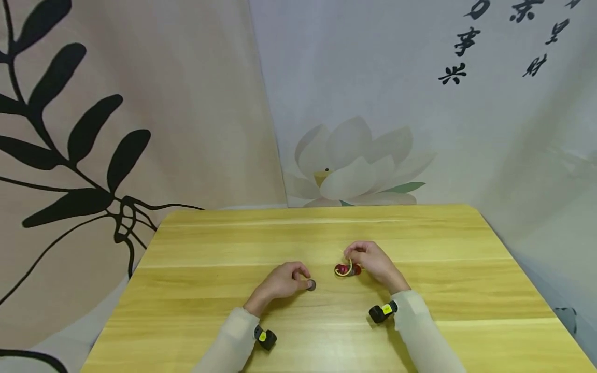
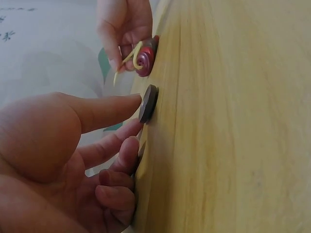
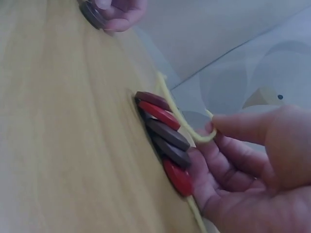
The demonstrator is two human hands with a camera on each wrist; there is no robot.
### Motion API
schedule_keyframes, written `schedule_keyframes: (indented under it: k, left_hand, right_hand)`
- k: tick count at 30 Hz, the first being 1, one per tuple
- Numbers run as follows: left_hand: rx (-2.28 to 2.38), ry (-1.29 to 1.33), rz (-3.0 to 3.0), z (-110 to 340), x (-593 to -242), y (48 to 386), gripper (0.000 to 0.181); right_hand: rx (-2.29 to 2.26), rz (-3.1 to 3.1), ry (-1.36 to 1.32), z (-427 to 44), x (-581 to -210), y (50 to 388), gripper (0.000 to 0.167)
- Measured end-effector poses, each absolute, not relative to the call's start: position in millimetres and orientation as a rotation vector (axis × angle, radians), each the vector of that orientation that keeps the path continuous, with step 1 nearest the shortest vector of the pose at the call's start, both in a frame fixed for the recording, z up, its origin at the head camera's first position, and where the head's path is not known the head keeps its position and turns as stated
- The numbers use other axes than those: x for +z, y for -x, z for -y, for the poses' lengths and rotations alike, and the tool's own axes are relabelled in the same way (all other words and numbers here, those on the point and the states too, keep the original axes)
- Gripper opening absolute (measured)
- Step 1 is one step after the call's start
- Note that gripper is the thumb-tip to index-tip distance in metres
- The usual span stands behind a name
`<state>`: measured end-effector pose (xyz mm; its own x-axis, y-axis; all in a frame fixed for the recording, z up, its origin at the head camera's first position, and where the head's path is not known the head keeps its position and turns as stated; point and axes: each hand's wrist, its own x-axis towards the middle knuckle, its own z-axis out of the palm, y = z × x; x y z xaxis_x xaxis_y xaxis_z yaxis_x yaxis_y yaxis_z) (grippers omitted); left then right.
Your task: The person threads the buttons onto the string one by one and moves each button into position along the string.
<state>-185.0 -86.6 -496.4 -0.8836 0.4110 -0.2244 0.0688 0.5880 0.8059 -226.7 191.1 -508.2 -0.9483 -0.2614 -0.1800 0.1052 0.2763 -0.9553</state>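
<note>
Several buttons, red, maroon and dark brown, lie overlapping in a row point(image 3: 167, 133) on the table, strung on a yellow cord point(image 3: 197, 139). My right hand point(image 1: 373, 260) pinches the cord near its end between thumb and index finger, and its other fingers lie against the row in the right wrist view. To the left of the row, my left hand point(image 1: 282, 280) holds a single dark brown button point(image 2: 149, 104) between thumb and index finger. This button stands tilted on its edge at the tabletop. The left hand's remaining fingers are loosely curled by the wood.
The yellow wooden table point(image 1: 224, 228) stretches beneath both hands, its far edge close to a hanging cloth point(image 1: 210, 103) printed with leaves, a lotus and characters. A black wrist camera point(image 1: 267, 339) sits on the left sleeve, another camera point(image 1: 382, 312) on the right.
</note>
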Motion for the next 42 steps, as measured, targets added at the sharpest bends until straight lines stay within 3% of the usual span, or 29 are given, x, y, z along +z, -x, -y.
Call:
schedule_keyframes:
  k: [42]
  left_hand:
    - [1.15,-0.375,-2.479,85.1,-500.4,187.5,0.012]
  right_hand:
    - [-1.798,-2.165,0.091,-193.9,-513.3,227.4,0.019]
